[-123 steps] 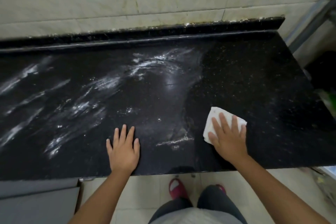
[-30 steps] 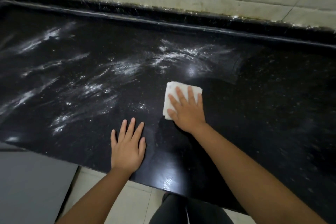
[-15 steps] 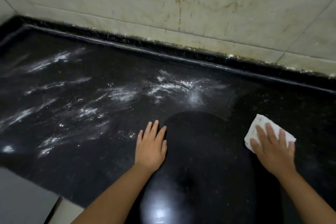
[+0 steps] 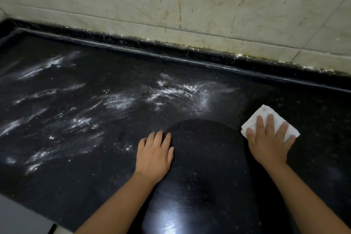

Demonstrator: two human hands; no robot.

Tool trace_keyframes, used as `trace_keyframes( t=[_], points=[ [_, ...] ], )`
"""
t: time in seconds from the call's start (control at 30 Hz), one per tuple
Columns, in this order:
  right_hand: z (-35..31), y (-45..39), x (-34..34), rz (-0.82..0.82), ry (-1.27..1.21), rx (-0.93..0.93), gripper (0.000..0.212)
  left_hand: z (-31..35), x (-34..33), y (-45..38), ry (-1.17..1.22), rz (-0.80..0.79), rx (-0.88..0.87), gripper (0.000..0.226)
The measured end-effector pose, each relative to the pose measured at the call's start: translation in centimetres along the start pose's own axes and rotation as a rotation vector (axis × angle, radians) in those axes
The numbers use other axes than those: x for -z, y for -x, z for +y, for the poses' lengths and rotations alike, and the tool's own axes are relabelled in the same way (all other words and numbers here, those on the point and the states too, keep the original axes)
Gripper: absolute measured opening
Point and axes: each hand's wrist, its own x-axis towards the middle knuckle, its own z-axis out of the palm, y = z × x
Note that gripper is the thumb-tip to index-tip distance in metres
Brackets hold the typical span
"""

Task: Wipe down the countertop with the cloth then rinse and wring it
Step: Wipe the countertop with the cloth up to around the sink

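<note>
- I see my right hand (image 4: pixel 269 138) flat on the cloth (image 4: pixel 266 118), fingers spread, at 3 o'clock on the counter (image 4: pixel 209 167).
- My left hand (image 4: pixel 154 155) rests flat beside it, fingers together.
- White smears (image 4: pixel 117 100) lie at 10 o'clock.

I count one bench (image 4: pixel 218 85), black and speckled. On it lies one white cloth (image 4: pixel 273 118), folded into a single pad. Two hands of mine are on the bench: one left hand (image 4: pixel 154 155) and one right hand (image 4: pixel 269 140). Behind it runs one tiled wall (image 4: pixel 190 2). White powdery smears (image 4: pixel 117 100) are many, too streaked to number.
</note>
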Motion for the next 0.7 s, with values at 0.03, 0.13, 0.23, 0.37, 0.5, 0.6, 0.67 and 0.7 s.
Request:
trace_keyframes(
  t=[0.03,0.13,0.23,0.37,0.5,0.6,0.67,0.7],
  points=[
    [0.0,0.0,0.1,-0.007,-0.002,0.003,0.058,-0.3,0.0,0.2,-0.023,0.028,-0.029,0.045],
    [-0.2,0.1,0.3,-0.030,-0.003,-0.003,0.058,-1.1,-0.4,0.9,-0.027,0.110,-0.096,0.048],
    [-1.3,-0.5,0.9,-0.038,0.038,0.069,0.056,-1.9,-0.6,1.4,0.073,0.174,-0.069,0.062],
    [-6.5,-1.0,0.4,-0.024,0.091,0.325,0.054,-2.5,-0.2,0.1,0.205,0.104,0.135,0.057],
    [-9.9,3.9,-3.6,0.035,0.156,0.683,0.060,-1.6,-0.5,-1.4,0.278,0.057,0.229,0.074],
    [-4.1,7.7,-5.1,-0.018,0.211,0.846,0.050,-1.5,-0.9,-1.7,0.268,0.046,0.232,0.075],
    [1.8,6.5,-4.6,0.099,0.184,0.815,0.051,-1.5,-1.0,-1.8,0.261,0.044,0.236,0.081],
    [3.8,5.3,-3.6,0.094,0.176,0.727,0.051,-1.5,-1.2,-1.8,0.268,0.047,0.241,0.085]
  ],
)
